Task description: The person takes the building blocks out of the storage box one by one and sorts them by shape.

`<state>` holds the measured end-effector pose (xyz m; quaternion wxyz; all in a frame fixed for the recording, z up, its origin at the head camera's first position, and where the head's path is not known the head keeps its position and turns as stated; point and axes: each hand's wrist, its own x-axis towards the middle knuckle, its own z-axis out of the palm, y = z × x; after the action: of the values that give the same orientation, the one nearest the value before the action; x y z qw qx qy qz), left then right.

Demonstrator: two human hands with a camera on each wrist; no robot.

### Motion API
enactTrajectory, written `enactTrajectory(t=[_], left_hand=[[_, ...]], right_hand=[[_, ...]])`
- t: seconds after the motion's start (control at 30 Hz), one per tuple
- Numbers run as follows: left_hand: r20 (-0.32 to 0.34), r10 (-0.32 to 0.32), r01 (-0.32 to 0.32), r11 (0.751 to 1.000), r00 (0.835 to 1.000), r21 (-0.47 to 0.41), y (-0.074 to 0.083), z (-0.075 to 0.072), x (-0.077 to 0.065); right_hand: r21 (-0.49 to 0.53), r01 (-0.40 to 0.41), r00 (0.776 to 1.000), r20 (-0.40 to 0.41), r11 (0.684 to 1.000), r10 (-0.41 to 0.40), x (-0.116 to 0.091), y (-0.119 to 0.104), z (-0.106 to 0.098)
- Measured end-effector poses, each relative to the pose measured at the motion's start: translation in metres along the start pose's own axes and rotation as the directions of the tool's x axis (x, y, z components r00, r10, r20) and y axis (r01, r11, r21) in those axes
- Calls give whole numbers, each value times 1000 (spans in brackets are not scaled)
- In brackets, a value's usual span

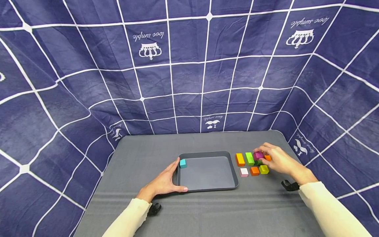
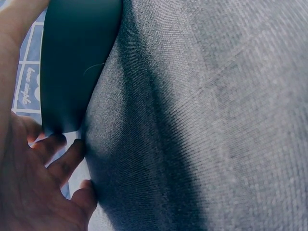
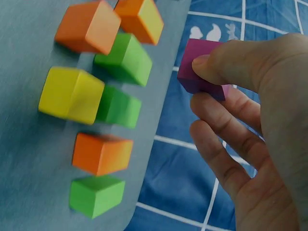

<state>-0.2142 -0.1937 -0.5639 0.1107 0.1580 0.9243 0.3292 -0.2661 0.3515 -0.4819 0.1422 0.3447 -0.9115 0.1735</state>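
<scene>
A grey rectangular tray (image 1: 207, 172) lies on the table, with a small cyan cube (image 1: 183, 163) in its far left corner. My left hand (image 1: 165, 181) rests against the tray's left end, fingers along the side and thumb at the near edge. The left wrist view shows its fingertips (image 2: 72, 161) by the dark tray wall (image 2: 79, 62). To the tray's right, my right hand (image 1: 278, 159) pinches a purple block (image 3: 199, 67) between thumb and fingers. It is raised above the other blocks, over a dark green block (image 1: 258, 162).
Right of the tray stand a yellow-orange block (image 1: 240, 159), a light green block (image 1: 249, 159), a pale pink block (image 1: 244, 172), an orange block (image 1: 254, 171) and a yellow block (image 1: 264, 169). Another orange block (image 1: 267, 158) is partly behind my right hand. Blue checked cloth (image 1: 189, 79) surrounds the table.
</scene>
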Motion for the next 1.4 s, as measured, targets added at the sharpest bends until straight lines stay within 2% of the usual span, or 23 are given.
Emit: enactTrajectory(t=[0.53,0.93,1.17,1.4], left_hand=[[-5,5,-5,1000,1000,11,1,-3,1],[3,-3,3,1000,1000,2,0,-2,-1],[4,-8,8,1000,1000,2,0,-1,0],[1,-2,2,1000,1000,-4,-1,0,0]], right_hand=[[-32,-4,999,-51,999,2,-31,27,-8],[-10,-86,996,24,996,86,-52,38,-5],[-6,-43,999,1,999,43,-62,44,5],[11,-90,994,59,996,89,-66,45,12]])
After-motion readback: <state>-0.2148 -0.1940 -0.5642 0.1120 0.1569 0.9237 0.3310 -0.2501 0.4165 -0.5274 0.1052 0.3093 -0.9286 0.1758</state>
